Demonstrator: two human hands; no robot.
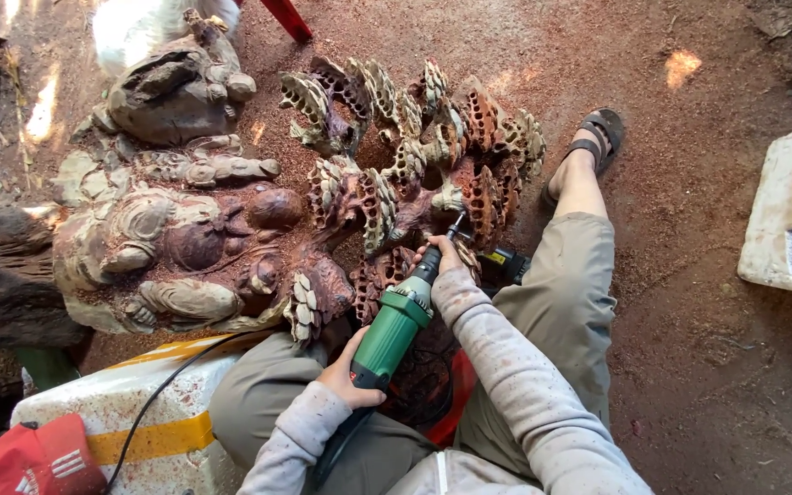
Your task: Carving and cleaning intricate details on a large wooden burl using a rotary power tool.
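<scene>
**Two hands steady a green grinder against a carved wood sculpture**

While the person sits low on the sawdust-covered ground [689,73] with knees spread, the large wood carving [231,211] lies flat in front of them, its spiky, honeycombed section within easy reach between the legs. The green rotary grinder [394,332] runs diagonally from the lap up to the carving, its thin bit touching the wood near the middle of the spiky cluster. The split grip looks meant for control: one hand drives, the other guides.

The left hand [352,374] wraps the rear of the tool body, fingers clenched around the green housing, wrist bent inward, where the black cord [153,403] trails off to the left. The right hand [442,258] reaches further forward, forearm extended in a dusty grey sleeve, fingers closed around the black neck of the grinder just behind the bit, resting close against the carving.

A white foam box [130,403] with yellow tape stands beside the left knee, a red cap [34,458] on its corner. Another white box [786,211] sits well apart at the right. A sandalled foot [593,137] rests beside the carving's edge.
</scene>
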